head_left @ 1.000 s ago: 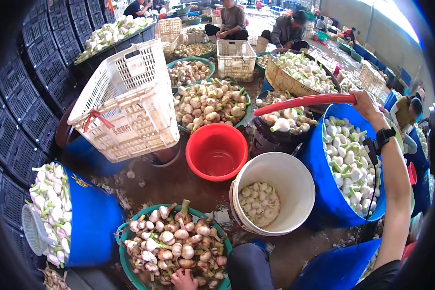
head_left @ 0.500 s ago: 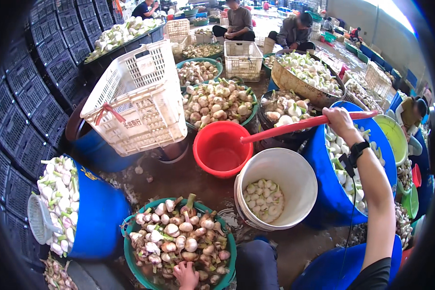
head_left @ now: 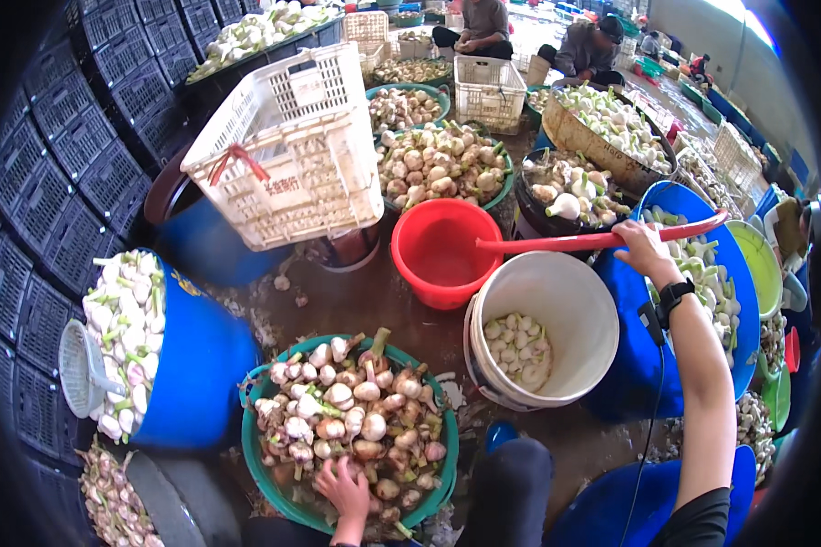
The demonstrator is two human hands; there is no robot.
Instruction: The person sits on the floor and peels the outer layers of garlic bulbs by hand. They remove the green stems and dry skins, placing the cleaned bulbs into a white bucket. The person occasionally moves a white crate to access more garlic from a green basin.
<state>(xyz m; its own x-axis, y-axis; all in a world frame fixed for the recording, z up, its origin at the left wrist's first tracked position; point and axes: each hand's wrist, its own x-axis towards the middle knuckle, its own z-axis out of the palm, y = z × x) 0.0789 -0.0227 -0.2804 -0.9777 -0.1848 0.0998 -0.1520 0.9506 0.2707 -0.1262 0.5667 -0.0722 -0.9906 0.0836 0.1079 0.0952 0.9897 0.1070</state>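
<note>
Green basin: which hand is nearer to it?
Left. The left hand touches garlic in the green basin; the right hand is off to the right, holding the red tube.

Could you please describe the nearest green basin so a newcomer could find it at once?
Find the blue tub of white garlic at left. Just right of it sits a round green basin, heaped with browner garlic. Only this green basin has the left hand on its garlic.

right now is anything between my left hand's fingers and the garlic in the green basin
Nothing visible: the left hand is over the green basin, its fingers on the garlic. The red rod in the right hand is well clear.
</note>
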